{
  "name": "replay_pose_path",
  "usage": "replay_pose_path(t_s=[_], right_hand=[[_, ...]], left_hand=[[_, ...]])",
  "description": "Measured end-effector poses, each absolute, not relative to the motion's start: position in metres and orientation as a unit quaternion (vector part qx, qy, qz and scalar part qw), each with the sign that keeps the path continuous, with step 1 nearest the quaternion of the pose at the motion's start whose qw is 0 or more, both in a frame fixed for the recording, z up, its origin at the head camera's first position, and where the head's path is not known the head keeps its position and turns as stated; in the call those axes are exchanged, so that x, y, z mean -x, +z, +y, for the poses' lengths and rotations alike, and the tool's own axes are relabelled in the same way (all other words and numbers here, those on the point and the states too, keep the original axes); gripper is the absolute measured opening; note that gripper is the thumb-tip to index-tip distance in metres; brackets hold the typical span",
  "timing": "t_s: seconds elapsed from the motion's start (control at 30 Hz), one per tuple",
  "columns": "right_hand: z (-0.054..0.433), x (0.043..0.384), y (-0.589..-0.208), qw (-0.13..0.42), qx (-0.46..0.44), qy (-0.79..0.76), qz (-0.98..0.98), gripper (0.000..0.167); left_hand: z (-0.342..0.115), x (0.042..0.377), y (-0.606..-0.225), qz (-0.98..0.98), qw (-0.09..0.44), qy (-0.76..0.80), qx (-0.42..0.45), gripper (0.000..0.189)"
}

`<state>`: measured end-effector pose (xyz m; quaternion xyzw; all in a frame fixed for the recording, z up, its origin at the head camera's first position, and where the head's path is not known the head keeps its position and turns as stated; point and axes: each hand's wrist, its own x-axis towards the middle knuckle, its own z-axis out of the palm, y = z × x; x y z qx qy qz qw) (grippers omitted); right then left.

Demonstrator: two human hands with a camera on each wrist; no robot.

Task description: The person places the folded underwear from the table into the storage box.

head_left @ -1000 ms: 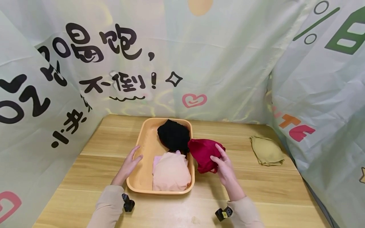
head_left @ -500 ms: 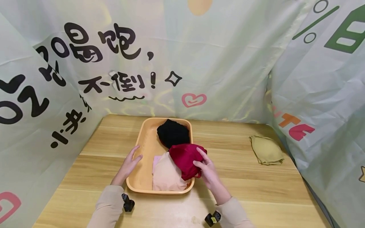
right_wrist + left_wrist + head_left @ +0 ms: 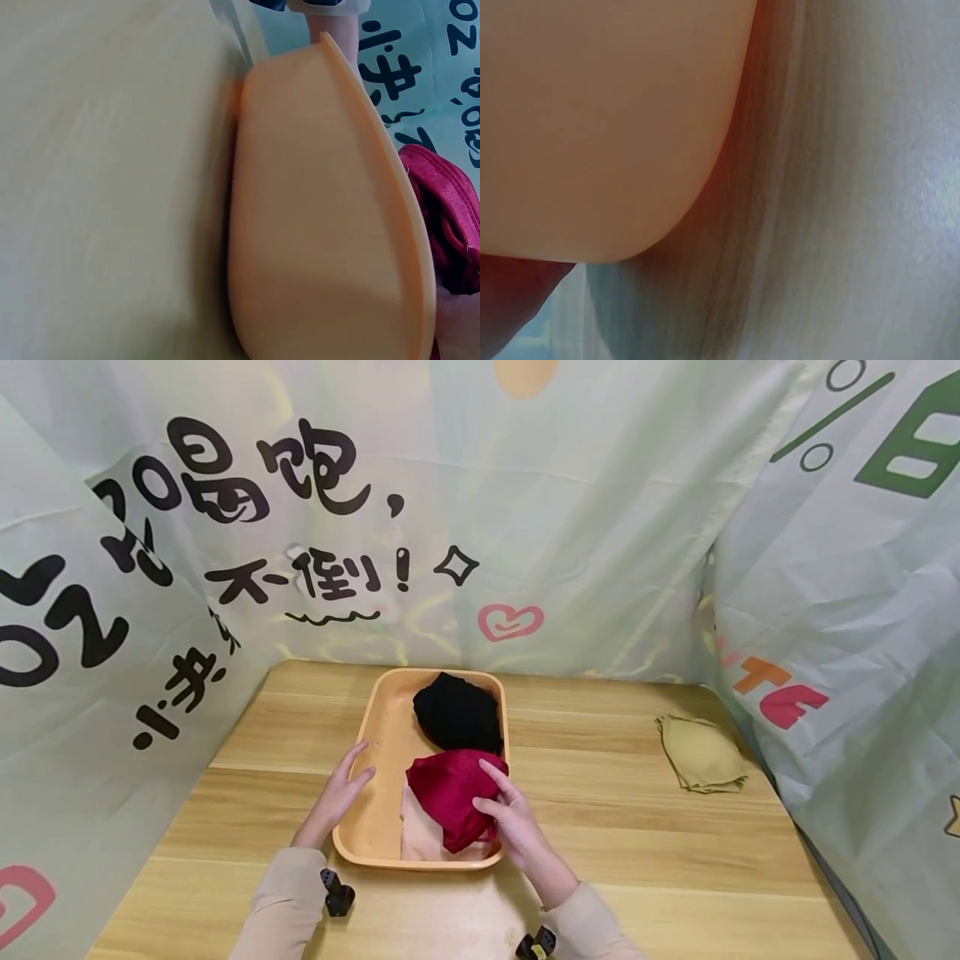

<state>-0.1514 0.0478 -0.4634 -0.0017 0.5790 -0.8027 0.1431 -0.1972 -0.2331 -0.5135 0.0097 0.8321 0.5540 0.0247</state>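
A dark red folded cloth [image 3: 452, 793] with a soft sheen lies over the near right part of an orange plastic tray [image 3: 375, 852]. My right hand [image 3: 517, 822] pinches its right side between thumb and fingers. Beneath it shows a pale peach cloth [image 3: 423, 839], partly covered. Behind that, a bundled black cloth [image 3: 457, 710] fills the far right corner. At the tray's left rim rests my left hand [image 3: 337, 797], fingers loosely extended and thumb over the edge. In the right wrist view, stitched folds of the red cloth [image 3: 442, 199] show beyond the tray wall [image 3: 322, 210].
A folded olive-yellow cloth [image 3: 701, 753] lies on the wooden table [image 3: 600, 743] at the right. Printed fabric curtains [image 3: 600, 527] enclose the back and sides. Small black devices [image 3: 337, 893] sit at both wrists.
My right hand has carried the dark red cloth left from beside the tray to over the peach cloth inside it. The left hand has stayed at the rim.
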Motion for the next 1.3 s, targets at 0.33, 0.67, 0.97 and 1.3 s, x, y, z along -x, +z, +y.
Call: replay_pose_path(t_s=[0.33,0.67,0.97,1.3], right_hand=[[0.039,0.146,-0.475,0.168,0.03,-0.793,0.585,0.06],[0.04,0.145,-0.475,0.178,0.035,-0.784,0.594,0.059],[0.053,0.143,-0.468,0.209,0.038,-0.778,0.591,0.054],[0.073,0.131,-0.454,0.216,0.07,-0.713,0.664,0.053]], left_hand=[[-0.233,0.197,-0.514,0.833,0.015,0.553,-0.018,0.054],[-0.233,0.197,-0.512,0.83,0.017,0.557,-0.018,0.055],[-0.232,0.197,-0.512,0.832,0.02,0.555,-0.014,0.055],[-0.232,0.195,-0.508,0.832,0.027,0.553,-0.014,0.054]])
